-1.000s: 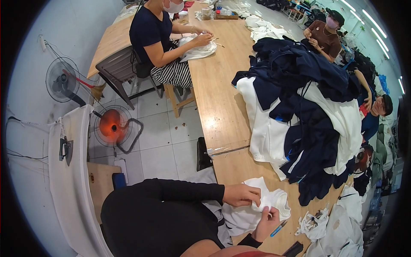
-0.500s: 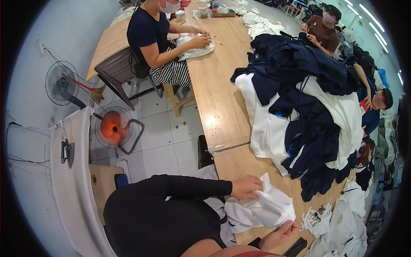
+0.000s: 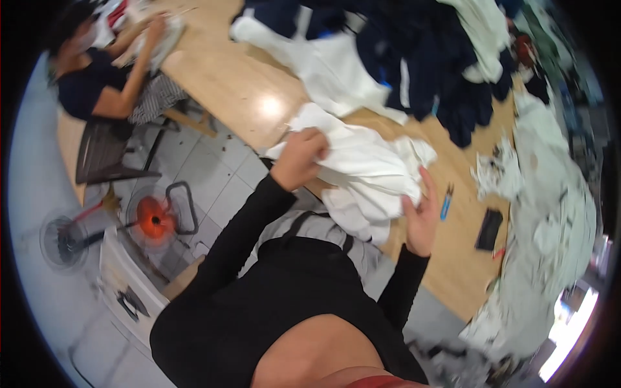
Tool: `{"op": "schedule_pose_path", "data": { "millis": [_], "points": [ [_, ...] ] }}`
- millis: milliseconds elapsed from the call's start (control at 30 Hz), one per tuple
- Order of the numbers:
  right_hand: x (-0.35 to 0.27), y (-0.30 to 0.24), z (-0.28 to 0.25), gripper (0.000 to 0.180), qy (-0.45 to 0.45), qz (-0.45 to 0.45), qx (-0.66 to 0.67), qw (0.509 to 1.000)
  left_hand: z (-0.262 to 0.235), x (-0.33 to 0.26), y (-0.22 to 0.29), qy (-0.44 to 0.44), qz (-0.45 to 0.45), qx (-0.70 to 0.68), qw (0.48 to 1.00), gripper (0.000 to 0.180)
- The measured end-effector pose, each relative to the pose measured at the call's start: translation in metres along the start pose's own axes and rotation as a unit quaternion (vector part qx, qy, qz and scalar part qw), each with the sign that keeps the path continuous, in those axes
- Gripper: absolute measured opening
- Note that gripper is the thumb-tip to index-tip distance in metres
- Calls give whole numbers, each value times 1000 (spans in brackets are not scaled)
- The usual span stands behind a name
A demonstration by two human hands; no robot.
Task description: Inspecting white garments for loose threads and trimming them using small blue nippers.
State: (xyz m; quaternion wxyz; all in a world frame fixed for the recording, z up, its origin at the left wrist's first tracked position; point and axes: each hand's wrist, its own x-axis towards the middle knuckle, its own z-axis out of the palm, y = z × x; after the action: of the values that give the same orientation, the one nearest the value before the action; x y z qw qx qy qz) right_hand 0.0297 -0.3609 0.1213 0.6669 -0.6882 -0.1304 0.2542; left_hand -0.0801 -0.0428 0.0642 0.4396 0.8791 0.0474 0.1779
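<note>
A garment workroom with a pale tiled floor (image 3: 213,174) spreads under a long wooden worktop (image 3: 226,84) that runs from the far left corner toward the near right. The biggest thing on it is a heap of navy garments (image 3: 427,58) mixed with white pieces, lying beyond both sets of fingers at the far side. To the right of the right hand's fingers a pile of pale grey cloth (image 3: 550,226) covers the worktop's right edge. At the far left another person (image 3: 90,84) sits on a stool, hands on a white piece of their own, well apart from the wearer. Below them, left of the left hand's fingers, a dark chair (image 3: 103,152) stands on the floor, with an orange-centred floor fan (image 3: 155,216) and a grey fan (image 3: 65,239) nearer the wearer.

The white garment (image 3: 369,171) lies bunched at the worktop's near edge, between the two hands. The left hand (image 3: 299,158), in a black sleeve, has its fingers curled shut around the garment's left upper edge. The right hand (image 3: 420,216) presses against the garment's right side with fingers partly spread; whether they pinch the cloth cannot be told. Just right of those fingers lies a small blue pen-like tool (image 3: 446,202), and farther right a flat black phone-like slab (image 3: 489,229)
</note>
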Motion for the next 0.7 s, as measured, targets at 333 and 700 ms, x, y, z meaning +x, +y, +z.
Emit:
{"op": "schedule_pose_path", "data": {
  "millis": [333,700],
  "points": [
    [-18,9,11,77,31,66,141,987,-8,-19,21,-66,-41,-40,996,49],
    [-1,-6,22,62,-14,58,107,992,13,-32,-1,-60,59,54,995,40]
  ]
}}
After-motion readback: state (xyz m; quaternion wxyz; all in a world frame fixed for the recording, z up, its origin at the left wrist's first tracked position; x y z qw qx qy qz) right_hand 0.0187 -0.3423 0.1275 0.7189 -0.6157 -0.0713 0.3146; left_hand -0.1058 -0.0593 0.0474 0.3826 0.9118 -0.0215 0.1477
